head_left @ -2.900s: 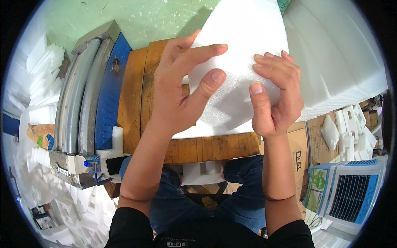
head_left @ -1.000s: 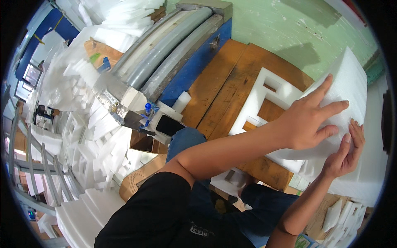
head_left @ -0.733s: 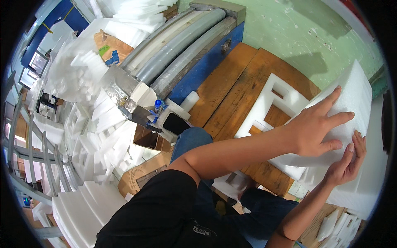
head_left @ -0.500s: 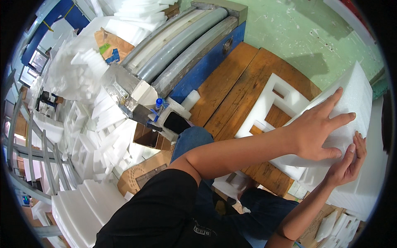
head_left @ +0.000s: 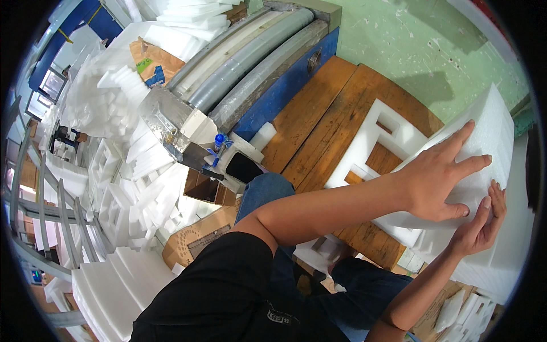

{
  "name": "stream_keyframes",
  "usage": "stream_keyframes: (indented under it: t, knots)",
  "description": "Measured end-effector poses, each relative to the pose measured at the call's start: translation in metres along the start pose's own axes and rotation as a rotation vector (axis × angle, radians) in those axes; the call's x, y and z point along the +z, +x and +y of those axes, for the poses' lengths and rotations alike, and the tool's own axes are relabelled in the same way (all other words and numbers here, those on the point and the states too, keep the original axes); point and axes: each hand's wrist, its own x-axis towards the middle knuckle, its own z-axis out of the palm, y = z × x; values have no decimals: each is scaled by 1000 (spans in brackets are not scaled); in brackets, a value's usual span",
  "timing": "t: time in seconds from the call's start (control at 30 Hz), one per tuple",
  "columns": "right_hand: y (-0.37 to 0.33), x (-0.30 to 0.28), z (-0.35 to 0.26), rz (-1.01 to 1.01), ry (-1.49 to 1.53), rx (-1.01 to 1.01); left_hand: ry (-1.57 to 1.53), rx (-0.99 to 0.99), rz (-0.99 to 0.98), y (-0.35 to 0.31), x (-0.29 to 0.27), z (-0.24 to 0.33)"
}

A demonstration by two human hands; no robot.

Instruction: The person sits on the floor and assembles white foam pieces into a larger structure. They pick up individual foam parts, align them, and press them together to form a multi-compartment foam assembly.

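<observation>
My left hand lies with its fingers spread on the side of a stack of white foam sheets at the right. Just below it, my right hand rests against the same stack, its fingers stretched out and its thumb apart. Neither hand wraps around anything that I can see. Under my left forearm, a white foam frame with rectangular cut-outs lies on the wooden table. Part of that frame is hidden behind the arm and the stack.
A machine with grey rollers and a blue side stands at the table's far left. Beside it are a phone and an open cardboard box. Loose white foam pieces heap up at the left. A green wall stands behind.
</observation>
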Motion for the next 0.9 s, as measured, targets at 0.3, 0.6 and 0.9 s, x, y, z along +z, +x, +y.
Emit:
stream_keyframes:
  t: [0.3, 0.6, 0.9]
  knots:
    - [0, -1, 2, -8, -26, -10, -5, -18, -17, 0, -2, 2]
    - [1, -2, 2, -17, -10, -15, 8, -5, -7, 0, 0, 2]
    - [1, -2, 1, -15, -10, -9, 10, 3, 8, 0, 0, 1]
